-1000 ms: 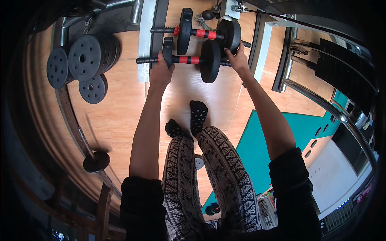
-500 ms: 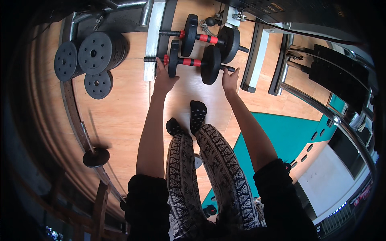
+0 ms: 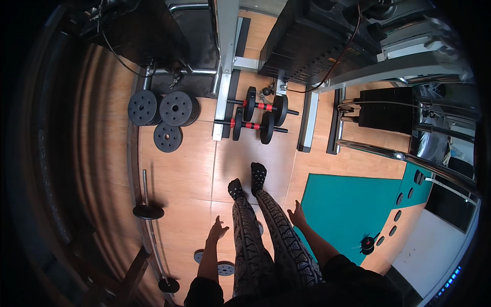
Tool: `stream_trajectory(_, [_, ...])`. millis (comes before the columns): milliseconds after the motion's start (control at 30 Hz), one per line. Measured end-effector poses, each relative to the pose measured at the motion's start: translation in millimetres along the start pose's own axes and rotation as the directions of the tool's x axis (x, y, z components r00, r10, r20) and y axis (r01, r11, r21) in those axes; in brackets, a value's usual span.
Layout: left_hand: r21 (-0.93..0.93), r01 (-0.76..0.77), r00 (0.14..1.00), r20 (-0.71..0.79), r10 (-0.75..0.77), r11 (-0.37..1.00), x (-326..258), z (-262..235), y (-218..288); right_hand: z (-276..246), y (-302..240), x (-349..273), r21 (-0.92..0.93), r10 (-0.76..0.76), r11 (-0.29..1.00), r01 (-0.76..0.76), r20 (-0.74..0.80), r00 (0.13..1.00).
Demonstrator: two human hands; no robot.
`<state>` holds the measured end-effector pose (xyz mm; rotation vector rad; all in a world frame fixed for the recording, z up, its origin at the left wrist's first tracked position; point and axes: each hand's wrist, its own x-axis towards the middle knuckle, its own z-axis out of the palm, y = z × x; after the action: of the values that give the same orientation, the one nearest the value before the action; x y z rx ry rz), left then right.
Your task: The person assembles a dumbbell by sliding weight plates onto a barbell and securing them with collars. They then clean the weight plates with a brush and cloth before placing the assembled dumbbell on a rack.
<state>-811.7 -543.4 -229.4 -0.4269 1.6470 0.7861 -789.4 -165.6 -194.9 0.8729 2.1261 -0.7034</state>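
Note:
Both of my hands hang empty beside my patterned trouser legs (image 3: 251, 240). My left hand (image 3: 218, 229) has its fingers apart, left of the left leg. To the right of the legs, above the near edge of the green mat, my right hand (image 3: 296, 214) is likewise open. Ahead of my feet, two dumbbells lie side by side on the floor, the nearer dumbbell (image 3: 249, 125) and the farther dumbbell (image 3: 265, 107). Each has black round plates, a red-and-black grip and threaded bar ends. Neither hand touches them.
Stacked black weight plates (image 3: 179, 108) lie at the far left. A barbell (image 3: 148, 212) rests along the left side. Plates (image 3: 226, 268) lie by my left forearm. The green mat (image 3: 348, 204) has a small dumbbell (image 3: 367, 244) at its edge. Machine frames (image 3: 222, 107) stand ahead.
Both hands have come off the nearer dumbbell's ends and drawn back beside my legs. The view has risen and shows more of the machines; the dumbbells stay on the floor.

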Motion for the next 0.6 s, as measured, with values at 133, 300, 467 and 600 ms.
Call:
stream_trajectory(133, [0.068,-0.009,1.0,-0.011,0.01,0.998,-79.9,-3.3,-27.8,-20.1,54.0,-75.8,0.018,-0.012,1.0,0.01,0.083,0.996])
stream_trajectory(300, [-0.012,-0.323,0.929,-0.194,0.315,0.946,-96.5,-10.6,-67.3,-64.3,87.8,-148.7,0.074,0.155,0.983,-0.169,0.159,0.975])
stream_trajectory(467, [-0.247,-0.36,0.932,-0.046,0.36,0.9,-71.8,-75.4,-22.2,-41.8,124.6,-177.5,0.292,0.185,0.943,-0.163,-0.048,0.982])
stream_trajectory(600, [-0.156,-0.195,0.967,0.138,0.216,0.968,-66.2,-104.6,60.6,-11.4,146.5,-200.6,0.744,0.27,0.636,-0.205,0.035,0.962])
